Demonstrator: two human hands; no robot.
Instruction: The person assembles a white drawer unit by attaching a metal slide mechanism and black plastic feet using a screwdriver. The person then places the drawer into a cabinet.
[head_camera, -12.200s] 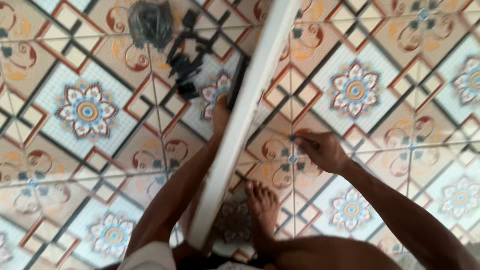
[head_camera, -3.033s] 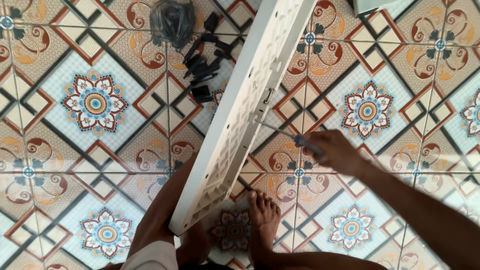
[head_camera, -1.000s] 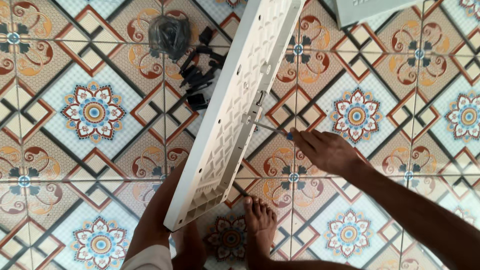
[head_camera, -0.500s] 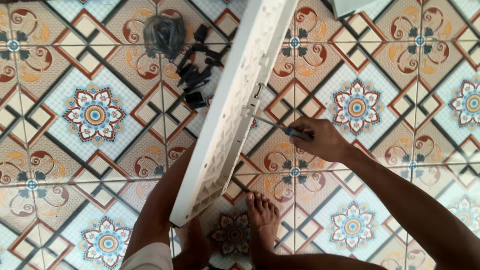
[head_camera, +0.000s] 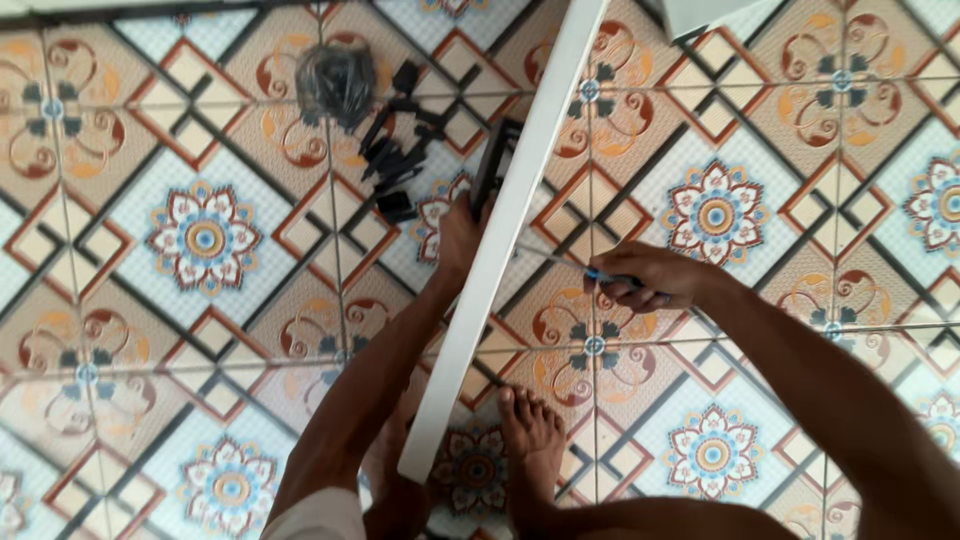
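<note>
**Hands at a white panel on a tiled floor**

Head view: a long white panel (head_camera: 500, 240) stands on edge and runs from the top of the frame down to a spot beside a bare foot (head_camera: 532, 440). The left hand (head_camera: 458, 232) rests against the panel's left side, about halfway along; its fingers lie behind the edge, so whether it grips or only steadies the panel cannot be told. The right hand (head_camera: 648, 280) is closed around a screwdriver (head_camera: 580, 268) with a blue handle, whose thin shaft points left and meets the panel's right face. On the patterned floor (head_camera: 200, 240) to the left of the panel lie a heap of small black parts (head_camera: 400, 160) and, just beyond them, a crumpled clear bag (head_camera: 335, 82). A pale object (head_camera: 705, 12) shows at the top right corner.
</note>
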